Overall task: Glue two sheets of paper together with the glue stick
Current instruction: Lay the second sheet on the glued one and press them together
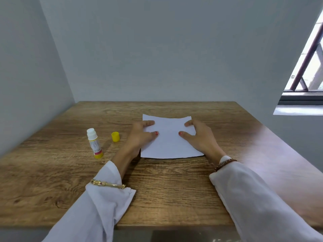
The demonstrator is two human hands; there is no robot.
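Observation:
White paper (168, 142) lies flat in the middle of the wooden table (157, 189); I cannot tell whether it is one sheet or two stacked. My left hand (139, 135) rests on its left edge, fingers spread, thumb on top. On the right edge my right hand (199, 135) lies the same way, thumb pointing inward. The far corners of the paper curl up slightly. To the left stands the glue stick (94, 143), upright and uncapped, white with a yellow base. Its yellow cap (115, 136) sits on the table between the stick and my left hand.
Grey walls close the table at the back and on the left. A window (307, 70) with a dark railing is at the upper right. The table's near edge runs just under my sleeves.

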